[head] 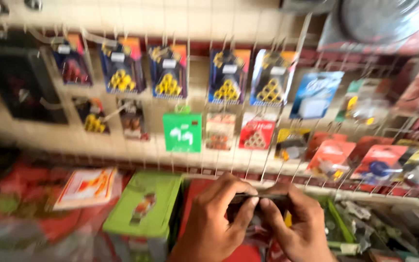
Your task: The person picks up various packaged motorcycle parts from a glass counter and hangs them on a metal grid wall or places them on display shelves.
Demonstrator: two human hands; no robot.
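Observation:
My left hand point(213, 221) and my right hand point(300, 224) meet low in the head view, both gripping one small dark flat object point(259, 198) by its ends. The picture is blurred, so what kind of object it is cannot be told. Below the hands lies a red surface point(241, 253). A green box point(145, 206) stands just left of my left hand.
A wire rack point(190, 82) on the tiled wall carries several blister packs of small yellow rollers point(169, 73), a green card pack point(183, 132) and red packs point(257, 134). More packaged parts point(379, 160) hang at the right. An orange-and-white pack point(87, 187) lies at the left.

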